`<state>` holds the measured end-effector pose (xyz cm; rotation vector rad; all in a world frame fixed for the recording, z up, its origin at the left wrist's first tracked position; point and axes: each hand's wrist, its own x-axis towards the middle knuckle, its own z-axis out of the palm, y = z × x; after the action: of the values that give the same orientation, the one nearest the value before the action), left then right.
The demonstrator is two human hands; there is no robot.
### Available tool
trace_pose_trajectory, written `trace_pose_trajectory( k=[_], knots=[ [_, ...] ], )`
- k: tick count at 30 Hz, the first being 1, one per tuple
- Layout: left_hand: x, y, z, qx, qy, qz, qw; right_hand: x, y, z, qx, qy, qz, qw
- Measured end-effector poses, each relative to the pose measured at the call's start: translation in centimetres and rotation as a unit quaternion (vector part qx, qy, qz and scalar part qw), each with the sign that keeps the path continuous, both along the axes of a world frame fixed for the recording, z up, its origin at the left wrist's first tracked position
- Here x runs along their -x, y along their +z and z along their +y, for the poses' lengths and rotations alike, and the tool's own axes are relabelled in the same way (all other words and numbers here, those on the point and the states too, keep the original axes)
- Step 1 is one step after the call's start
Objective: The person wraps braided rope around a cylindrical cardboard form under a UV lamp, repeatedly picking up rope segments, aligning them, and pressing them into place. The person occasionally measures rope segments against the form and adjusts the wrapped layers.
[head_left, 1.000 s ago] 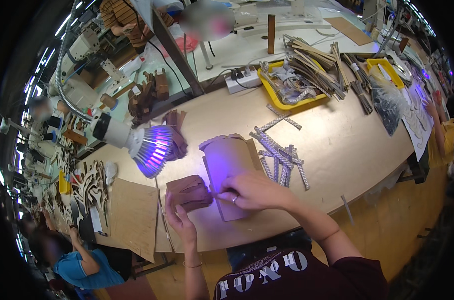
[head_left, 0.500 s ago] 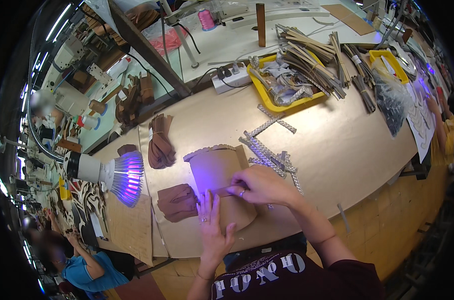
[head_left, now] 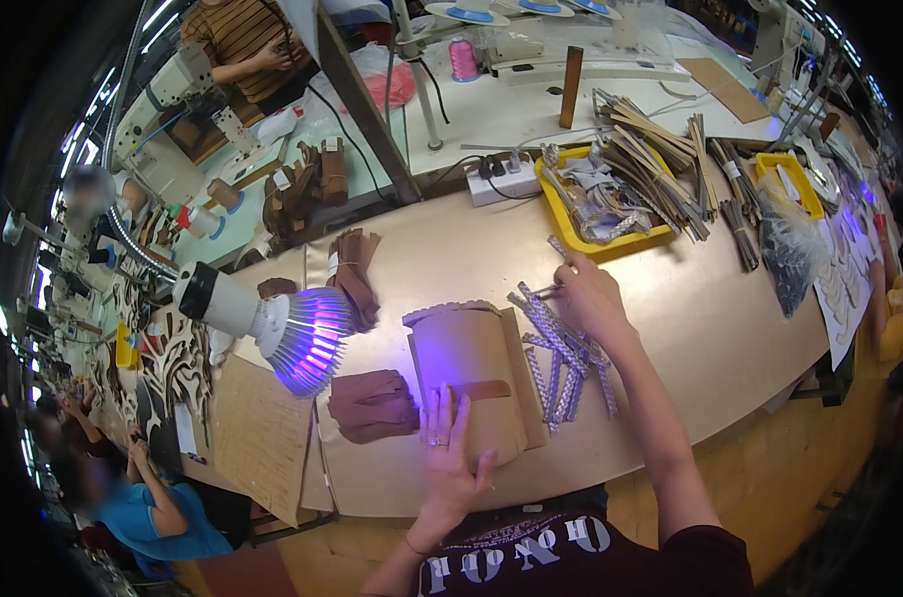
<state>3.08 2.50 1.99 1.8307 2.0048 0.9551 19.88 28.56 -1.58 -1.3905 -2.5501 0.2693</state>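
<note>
Two hands are spread apart over the workbench [head_left: 730, 328]. The left hand [head_left: 449, 448] is laid flat, fingers extended, on the tan leather panel [head_left: 468, 373], just below its brown strip [head_left: 476, 390]. The right hand [head_left: 588, 298] is pinched on one patterned strip at the far end of the pile of strips [head_left: 561, 358], whose long axes run toward the person, right of the panel.
</note>
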Motion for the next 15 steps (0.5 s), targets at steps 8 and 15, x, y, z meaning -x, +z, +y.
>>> trace_pose_trajectory(
  k=[8,15],
  knots=[
    [0.7,0.5,-0.1,-0.198,0.015,-0.063,0.978,0.3,6.2,-8.3,-0.201,0.124,0.390,0.890],
    [3.9,4.0,2.6,-0.121,0.001,-0.551,0.826,4.9,7.8,-13.4,0.047,0.253,0.501,0.826]
  ],
)
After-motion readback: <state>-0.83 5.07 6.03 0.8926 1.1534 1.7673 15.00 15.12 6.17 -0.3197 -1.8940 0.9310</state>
